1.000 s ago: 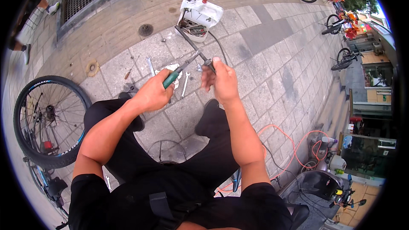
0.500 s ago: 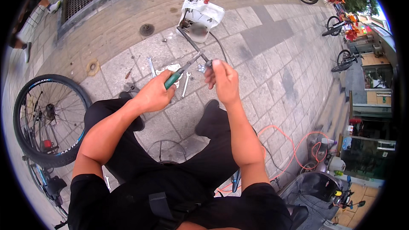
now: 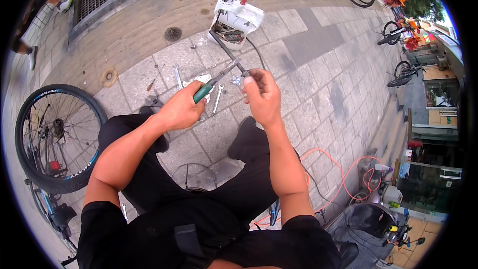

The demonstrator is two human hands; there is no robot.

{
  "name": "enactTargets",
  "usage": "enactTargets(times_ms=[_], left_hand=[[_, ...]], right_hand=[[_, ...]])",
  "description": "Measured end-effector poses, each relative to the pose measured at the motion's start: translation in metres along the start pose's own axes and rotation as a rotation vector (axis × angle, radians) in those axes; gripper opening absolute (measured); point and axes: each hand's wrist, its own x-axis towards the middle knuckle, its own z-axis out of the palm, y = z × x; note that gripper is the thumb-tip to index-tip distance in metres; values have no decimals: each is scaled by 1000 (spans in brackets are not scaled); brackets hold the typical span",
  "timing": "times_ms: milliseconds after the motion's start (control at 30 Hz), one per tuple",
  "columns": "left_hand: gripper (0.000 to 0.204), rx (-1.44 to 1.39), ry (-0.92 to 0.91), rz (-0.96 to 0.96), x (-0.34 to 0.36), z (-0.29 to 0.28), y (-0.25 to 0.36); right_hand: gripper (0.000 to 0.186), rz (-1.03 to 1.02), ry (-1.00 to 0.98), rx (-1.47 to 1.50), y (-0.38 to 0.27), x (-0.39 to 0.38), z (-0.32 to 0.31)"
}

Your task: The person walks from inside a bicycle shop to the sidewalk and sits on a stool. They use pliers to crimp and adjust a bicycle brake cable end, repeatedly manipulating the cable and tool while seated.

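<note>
My left hand [image 3: 181, 107] grips a green-handled metal tool [image 3: 203, 91], its jaws on a long dark bar [image 3: 225, 46] slanting up to a tool box. My right hand [image 3: 260, 97] is closed, with thumb and fingers around a small dark piece [image 3: 246, 73] at the bar's near end. Beneath them on the paving lie a crumpled white cloth [image 3: 199, 79], a spanner [image 3: 217, 99], another wrench [image 3: 177, 76] and a small clear bag [image 3: 236, 79].
The white tool box [image 3: 239, 16] holds tools ahead. A bicycle wheel [image 3: 40, 139] lies left, near a cassette [image 3: 173, 33]. An orange hose [image 3: 342, 174] and a scooter [image 3: 368, 219] are lower right. A person's leg [image 3: 32, 57] shows far left; bicycles [image 3: 398, 74] stand right.
My right hand has turned, its thumb moving down and left and its fingers curling over the end of the bar. My left hand keeps its grip on the tool, nearly unmoved.
</note>
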Motion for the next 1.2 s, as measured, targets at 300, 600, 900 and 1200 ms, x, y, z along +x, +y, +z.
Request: enactTargets(times_ms=[300, 600, 900, 1200], left_hand=[[32, 42, -6, -6, -1, 3, -4], [32, 46, -26, -40, -1, 1, 1], [26, 22, -11, -56, -2, -2, 6], [31, 61, -3, -21, -2, 1, 0]], right_hand=[[22, 700, -368, 812, 6, 8, -20], [27, -326, 48, -337, 6, 1, 0], [27, 147, -44, 48, 3, 2, -1], [26, 393, -248, 305, -1, 8, -14]])
